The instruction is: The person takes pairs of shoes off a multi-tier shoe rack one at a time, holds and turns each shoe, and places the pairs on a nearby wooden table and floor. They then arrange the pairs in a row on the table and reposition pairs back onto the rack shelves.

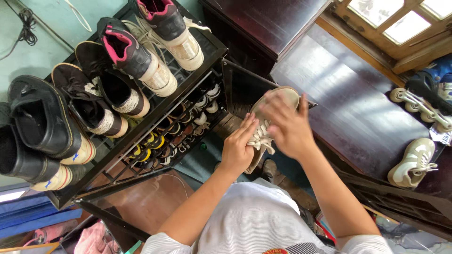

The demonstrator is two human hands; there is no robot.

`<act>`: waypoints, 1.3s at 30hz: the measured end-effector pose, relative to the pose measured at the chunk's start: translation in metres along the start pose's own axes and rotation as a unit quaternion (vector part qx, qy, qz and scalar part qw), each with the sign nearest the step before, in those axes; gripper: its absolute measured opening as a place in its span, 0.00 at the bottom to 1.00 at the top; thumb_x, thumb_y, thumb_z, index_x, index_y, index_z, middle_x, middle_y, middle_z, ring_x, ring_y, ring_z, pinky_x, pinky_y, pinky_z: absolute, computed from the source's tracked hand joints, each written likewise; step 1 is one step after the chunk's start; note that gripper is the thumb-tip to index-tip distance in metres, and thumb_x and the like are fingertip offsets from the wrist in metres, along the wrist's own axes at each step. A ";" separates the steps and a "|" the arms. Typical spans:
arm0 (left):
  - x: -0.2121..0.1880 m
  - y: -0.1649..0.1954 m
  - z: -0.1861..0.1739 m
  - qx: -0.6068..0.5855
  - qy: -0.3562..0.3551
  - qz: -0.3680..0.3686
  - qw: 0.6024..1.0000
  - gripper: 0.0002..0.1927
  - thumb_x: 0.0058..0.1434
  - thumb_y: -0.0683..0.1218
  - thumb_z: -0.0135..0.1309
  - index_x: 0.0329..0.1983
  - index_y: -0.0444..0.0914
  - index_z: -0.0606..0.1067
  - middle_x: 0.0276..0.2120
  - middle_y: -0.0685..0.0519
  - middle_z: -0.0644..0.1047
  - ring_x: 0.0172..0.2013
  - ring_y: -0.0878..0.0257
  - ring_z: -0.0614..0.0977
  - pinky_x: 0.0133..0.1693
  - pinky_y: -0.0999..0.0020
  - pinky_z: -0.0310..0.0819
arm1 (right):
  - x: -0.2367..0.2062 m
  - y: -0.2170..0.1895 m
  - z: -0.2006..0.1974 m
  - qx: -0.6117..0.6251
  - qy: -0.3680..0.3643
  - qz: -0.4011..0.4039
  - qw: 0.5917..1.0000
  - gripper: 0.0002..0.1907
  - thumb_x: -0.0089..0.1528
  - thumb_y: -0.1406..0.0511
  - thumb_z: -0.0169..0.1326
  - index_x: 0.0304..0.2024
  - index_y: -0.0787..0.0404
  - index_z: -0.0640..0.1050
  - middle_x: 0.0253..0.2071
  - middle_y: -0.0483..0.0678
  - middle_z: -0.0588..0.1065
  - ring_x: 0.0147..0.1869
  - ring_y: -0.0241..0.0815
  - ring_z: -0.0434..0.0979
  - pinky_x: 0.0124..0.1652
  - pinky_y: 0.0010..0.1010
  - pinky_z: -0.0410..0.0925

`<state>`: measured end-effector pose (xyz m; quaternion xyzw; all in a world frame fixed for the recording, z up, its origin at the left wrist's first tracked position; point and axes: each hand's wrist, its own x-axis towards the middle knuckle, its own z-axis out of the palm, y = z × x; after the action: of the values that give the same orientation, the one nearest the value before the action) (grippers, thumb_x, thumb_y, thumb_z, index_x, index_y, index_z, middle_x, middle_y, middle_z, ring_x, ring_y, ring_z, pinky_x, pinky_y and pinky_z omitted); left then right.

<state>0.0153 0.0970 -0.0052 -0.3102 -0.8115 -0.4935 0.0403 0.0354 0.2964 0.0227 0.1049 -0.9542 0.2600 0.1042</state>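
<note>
Striped shirt (254, 221) lowest; both hands, left (238, 150) and right (287, 124), clasp beige sneaker (266, 131); black rack (212, 51) holds shoe pairs.

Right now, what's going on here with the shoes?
A person holds a pale lace-up sneaker in both hands: the left hand grips it near the laces, the right hand covers its upper part. Beside them, a black shoe rack has pairs of dark shoes along its top shelf and more below. Another white sneaker lies on the dark wooden surface to the right.
</note>
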 end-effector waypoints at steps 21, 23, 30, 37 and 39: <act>0.036 0.036 0.049 -0.146 0.126 -0.078 0.978 0.35 0.56 0.27 0.37 0.68 0.32 0.70 0.69 0.41 0.70 0.69 0.49 0.72 0.71 0.60 0.64 | -0.012 0.039 -0.015 0.195 0.131 0.023 0.972 0.41 0.73 0.40 0.27 0.80 0.55 0.50 0.83 0.61 0.38 0.88 0.61 0.34 0.80 0.54 0.33; 0.042 0.041 0.055 -0.186 0.146 -0.096 0.967 0.37 0.53 0.27 0.35 0.69 0.32 0.69 0.69 0.41 0.70 0.69 0.49 0.72 0.70 0.61 0.64 | -0.017 0.040 -0.017 0.187 0.130 -0.021 0.974 0.41 0.74 0.40 0.27 0.81 0.57 0.47 0.83 0.60 0.37 0.88 0.61 0.31 0.81 0.53 0.34; 0.061 0.054 0.082 -0.210 0.183 -0.124 0.953 0.35 0.56 0.27 0.37 0.68 0.33 0.70 0.69 0.40 0.70 0.69 0.50 0.73 0.67 0.63 0.65 | -0.042 0.057 -0.018 0.201 0.075 -0.068 0.974 0.46 0.72 0.39 0.27 0.79 0.64 0.43 0.83 0.60 0.37 0.88 0.60 0.31 0.80 0.54 0.31; 0.065 0.071 0.121 -0.100 0.206 -0.101 0.968 0.35 0.54 0.28 0.37 0.67 0.32 0.70 0.68 0.38 0.70 0.70 0.47 0.72 0.70 0.60 0.65 | -0.056 0.078 -0.041 0.284 0.049 -0.060 0.956 0.49 0.69 0.47 0.45 0.79 0.66 0.41 0.82 0.66 0.34 0.87 0.60 0.29 0.80 0.49 0.34; 0.068 0.070 0.126 -0.084 0.216 -0.109 0.967 0.32 0.58 0.28 0.39 0.68 0.32 0.69 0.69 0.39 0.69 0.70 0.48 0.71 0.69 0.60 0.67 | -0.067 0.078 -0.052 0.242 0.001 -0.040 0.969 0.53 0.64 0.57 0.59 0.77 0.69 0.41 0.81 0.66 0.39 0.86 0.61 0.34 0.78 0.46 0.37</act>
<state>0.0287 0.2555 0.0102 -0.1085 -0.7683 -0.6163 0.1347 0.0871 0.3986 0.0129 0.1645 -0.8580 0.4789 0.0869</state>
